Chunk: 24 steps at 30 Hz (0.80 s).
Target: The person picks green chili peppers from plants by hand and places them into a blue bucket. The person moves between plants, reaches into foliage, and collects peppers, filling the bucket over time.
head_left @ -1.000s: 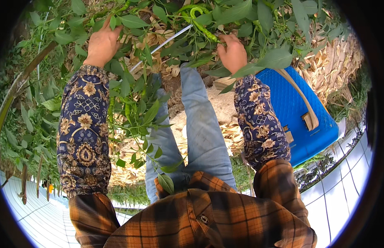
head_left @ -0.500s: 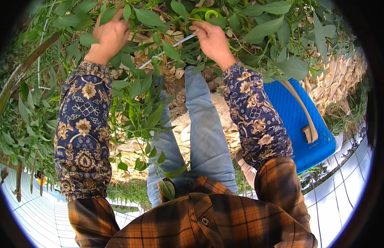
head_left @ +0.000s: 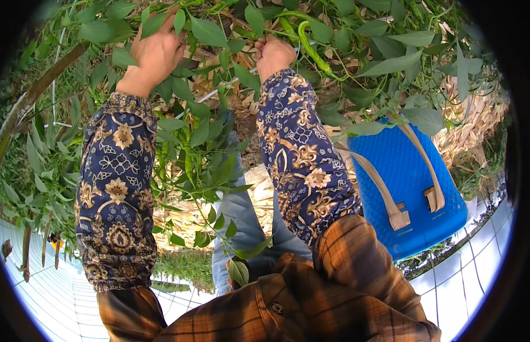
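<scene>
Both arms, in dark patterned sleeves, reach up into a leafy chilli plant [head_left: 202,142]. My left hand [head_left: 156,54] is buried in the leaves at the upper left, its fingers curled around a leafy stem. My right hand [head_left: 273,54] is closed in a fist at the top centre, gripping a stem of the plant. Just right of that fist hang long green chilli peppers [head_left: 310,45]. What lies inside either hand is hidden by fingers and leaves.
A blue bag [head_left: 413,188] with tan handles hangs at my right side. A thin white line [head_left: 219,91] runs between the hands. Dry straw mulch [head_left: 470,131] covers the ground, and my jeans-clad leg [head_left: 248,228] stands below the plant.
My right hand has moved left toward the middle and closed near the green chillies. My left hand has shifted slightly right, deeper into the leaves.
</scene>
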### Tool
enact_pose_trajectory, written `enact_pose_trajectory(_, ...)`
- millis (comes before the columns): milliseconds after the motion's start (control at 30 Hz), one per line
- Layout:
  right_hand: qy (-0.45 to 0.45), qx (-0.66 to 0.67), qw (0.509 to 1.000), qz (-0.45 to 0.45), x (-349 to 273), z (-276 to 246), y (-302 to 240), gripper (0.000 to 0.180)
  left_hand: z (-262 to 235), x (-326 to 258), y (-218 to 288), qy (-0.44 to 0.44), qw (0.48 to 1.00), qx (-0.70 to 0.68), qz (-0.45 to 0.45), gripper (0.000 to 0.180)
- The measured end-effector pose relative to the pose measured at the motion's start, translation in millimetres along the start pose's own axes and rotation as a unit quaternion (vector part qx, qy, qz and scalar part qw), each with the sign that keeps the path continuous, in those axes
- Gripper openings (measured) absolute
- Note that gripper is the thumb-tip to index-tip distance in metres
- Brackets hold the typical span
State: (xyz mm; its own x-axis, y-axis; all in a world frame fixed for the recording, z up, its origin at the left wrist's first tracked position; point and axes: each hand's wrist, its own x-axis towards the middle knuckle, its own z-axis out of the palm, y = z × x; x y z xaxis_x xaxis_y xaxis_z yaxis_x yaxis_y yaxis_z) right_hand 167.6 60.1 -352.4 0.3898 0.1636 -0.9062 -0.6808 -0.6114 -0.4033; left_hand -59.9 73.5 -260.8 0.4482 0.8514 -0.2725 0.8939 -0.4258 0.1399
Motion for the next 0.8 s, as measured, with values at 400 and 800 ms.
enact_pose_trajectory(400, -0.453, -0.139, 0.865, 0.166, -33.8, -82.8, -91.0, 0.022, -0.3, -8.7, 13.9, -0.085, 0.996, 0.02, 0.007, 0.024)
enact_pose_trajectory(800, -0.473, -0.277, 0.836, -0.029, -181.7, -157.3, -115.2, 0.019, -110.0, -85.2, 166.0, -0.088, 0.784, -0.614, 0.013, 0.045)
